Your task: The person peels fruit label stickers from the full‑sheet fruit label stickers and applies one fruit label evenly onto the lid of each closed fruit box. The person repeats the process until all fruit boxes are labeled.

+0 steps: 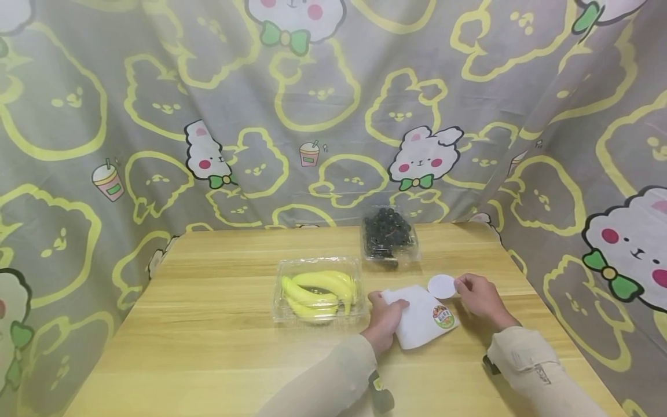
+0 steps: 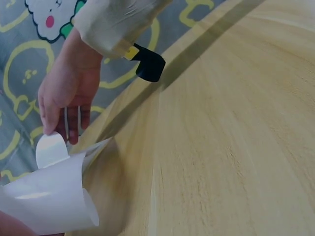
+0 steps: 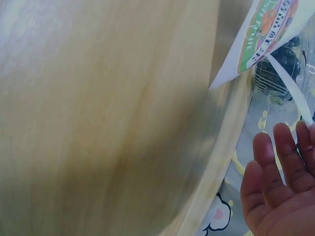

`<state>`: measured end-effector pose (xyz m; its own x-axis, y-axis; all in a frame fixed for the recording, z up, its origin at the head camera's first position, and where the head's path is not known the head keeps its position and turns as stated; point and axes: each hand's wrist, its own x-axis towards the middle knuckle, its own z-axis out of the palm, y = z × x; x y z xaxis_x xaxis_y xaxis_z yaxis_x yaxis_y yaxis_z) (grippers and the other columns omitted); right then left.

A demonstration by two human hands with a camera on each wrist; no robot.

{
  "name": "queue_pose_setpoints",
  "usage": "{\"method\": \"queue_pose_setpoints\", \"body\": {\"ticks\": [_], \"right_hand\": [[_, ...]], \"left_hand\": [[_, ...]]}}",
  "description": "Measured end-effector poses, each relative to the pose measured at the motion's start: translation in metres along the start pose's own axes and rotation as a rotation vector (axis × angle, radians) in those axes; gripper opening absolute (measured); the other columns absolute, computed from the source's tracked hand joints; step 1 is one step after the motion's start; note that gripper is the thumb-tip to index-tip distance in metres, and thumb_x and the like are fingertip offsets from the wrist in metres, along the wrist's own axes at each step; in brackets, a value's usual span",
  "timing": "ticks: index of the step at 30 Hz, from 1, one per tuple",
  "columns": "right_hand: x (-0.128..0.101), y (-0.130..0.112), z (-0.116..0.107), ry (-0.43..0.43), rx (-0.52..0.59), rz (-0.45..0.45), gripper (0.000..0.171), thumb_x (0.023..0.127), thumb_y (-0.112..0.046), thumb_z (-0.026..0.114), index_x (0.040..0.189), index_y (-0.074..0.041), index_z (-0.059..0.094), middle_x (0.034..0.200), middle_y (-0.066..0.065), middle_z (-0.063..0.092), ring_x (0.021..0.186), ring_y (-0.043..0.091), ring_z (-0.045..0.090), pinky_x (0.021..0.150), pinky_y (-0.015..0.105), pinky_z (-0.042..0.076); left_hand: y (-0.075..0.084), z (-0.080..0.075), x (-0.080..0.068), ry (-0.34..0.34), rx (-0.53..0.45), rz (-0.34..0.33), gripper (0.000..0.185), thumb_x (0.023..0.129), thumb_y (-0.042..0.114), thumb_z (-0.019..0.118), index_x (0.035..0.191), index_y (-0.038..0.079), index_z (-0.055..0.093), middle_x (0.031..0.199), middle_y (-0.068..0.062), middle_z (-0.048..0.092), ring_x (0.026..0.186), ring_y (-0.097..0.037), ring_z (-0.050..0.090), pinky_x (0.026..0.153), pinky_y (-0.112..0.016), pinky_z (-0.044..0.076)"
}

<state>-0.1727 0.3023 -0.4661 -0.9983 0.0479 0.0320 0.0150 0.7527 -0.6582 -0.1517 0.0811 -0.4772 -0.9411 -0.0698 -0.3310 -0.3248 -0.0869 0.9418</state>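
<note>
My left hand (image 1: 387, 320) grips a white sticker sheet (image 1: 419, 324) by its left side, thumb on top. Near the sheet's right corner is a round, colourful fruit label (image 1: 444, 317). Between its fingertips, my right hand (image 1: 483, 300) pinches a round sticker (image 1: 442, 286), white side showing, at the sheet's upper right edge. In the left wrist view the sheet (image 2: 49, 191) bends into a curve, and the round sticker (image 2: 50, 150) stands up from its edge. The right wrist view shows the sticker (image 3: 290, 86) nearly edge-on; the other fingers (image 3: 290, 162) are spread.
Left of the sheet, a clear plastic box (image 1: 318, 263) holds yellow bananas (image 1: 318, 292). Behind the sheet stands another clear box (image 1: 414, 255) with dark grapes (image 1: 387, 229). A patterned curtain (image 1: 333, 110) hangs behind the wooden table (image 1: 208, 324).
</note>
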Motion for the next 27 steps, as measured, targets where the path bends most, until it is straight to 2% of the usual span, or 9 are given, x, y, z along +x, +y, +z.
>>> {"method": "queue_pose_setpoints", "body": {"ticks": [4, 8, 13, 19, 23, 27], "right_hand": [[-0.0012, -0.0023, -0.0008, -0.001, 0.008, 0.0, 0.03, 0.101, -0.019, 0.047, 0.101, 0.005, 0.064, 0.089, 0.012, 0.065, 0.083, 0.027, 0.057, 0.069, 0.037, 0.046], [-0.0017, -0.0041, -0.0014, 0.006, 0.017, -0.003, 0.03, 0.102, -0.019, 0.047, 0.103, 0.006, 0.063, 0.09, 0.014, 0.065, 0.084, 0.028, 0.058, 0.071, 0.039, 0.047], [-0.0009, -0.0038, -0.0005, 0.01, 0.022, 0.003, 0.031, 0.103, -0.019, 0.045, 0.103, 0.007, 0.062, 0.091, 0.015, 0.065, 0.084, 0.029, 0.058, 0.072, 0.042, 0.049], [-0.001, -0.0044, 0.0013, 0.023, 0.032, 0.011, 0.03, 0.103, -0.018, 0.043, 0.103, 0.006, 0.06, 0.091, 0.015, 0.064, 0.085, 0.029, 0.058, 0.07, 0.038, 0.049], [-0.0007, -0.0049, 0.0006, 0.028, 0.046, 0.006, 0.031, 0.103, -0.019, 0.041, 0.104, 0.007, 0.059, 0.091, 0.017, 0.064, 0.084, 0.03, 0.059, 0.068, 0.036, 0.049], [-0.0001, -0.0057, 0.0005, 0.049, 0.043, 0.005, 0.032, 0.104, -0.019, 0.039, 0.105, 0.007, 0.058, 0.091, 0.017, 0.064, 0.084, 0.03, 0.059, 0.069, 0.036, 0.049]], "left_hand": [[0.0007, -0.0005, 0.0005, -0.001, -0.022, 0.005, 0.055, 0.07, 0.004, 0.063, 0.116, 0.005, 0.033, 0.107, -0.016, 0.051, 0.097, -0.029, 0.053, 0.088, -0.043, 0.047], [0.0005, -0.0022, 0.0009, -0.002, 0.009, 0.048, 0.058, 0.065, -0.001, 0.061, 0.116, 0.005, 0.035, 0.105, -0.014, 0.051, 0.093, -0.027, 0.053, 0.083, -0.039, 0.048], [-0.0018, -0.0037, 0.0016, 0.001, 0.08, 0.116, 0.055, 0.07, -0.006, 0.063, 0.117, 0.004, 0.038, 0.104, -0.011, 0.047, 0.092, -0.025, 0.051, 0.081, -0.038, 0.049], [-0.0025, -0.0047, 0.0007, 0.021, 0.185, 0.132, 0.046, 0.076, -0.007, 0.064, 0.114, 0.005, 0.041, 0.101, -0.01, 0.046, 0.092, -0.026, 0.052, 0.082, -0.042, 0.051], [-0.0023, -0.0054, -0.0004, 0.031, 0.214, 0.14, 0.043, 0.077, -0.008, 0.064, 0.113, 0.005, 0.045, 0.1, -0.01, 0.047, 0.09, -0.026, 0.052, 0.078, -0.041, 0.053], [-0.0029, -0.0057, -0.0003, 0.04, 0.215, 0.155, 0.039, 0.078, -0.007, 0.065, 0.111, 0.005, 0.049, 0.099, -0.009, 0.049, 0.09, -0.025, 0.053, 0.079, -0.041, 0.053]]}}
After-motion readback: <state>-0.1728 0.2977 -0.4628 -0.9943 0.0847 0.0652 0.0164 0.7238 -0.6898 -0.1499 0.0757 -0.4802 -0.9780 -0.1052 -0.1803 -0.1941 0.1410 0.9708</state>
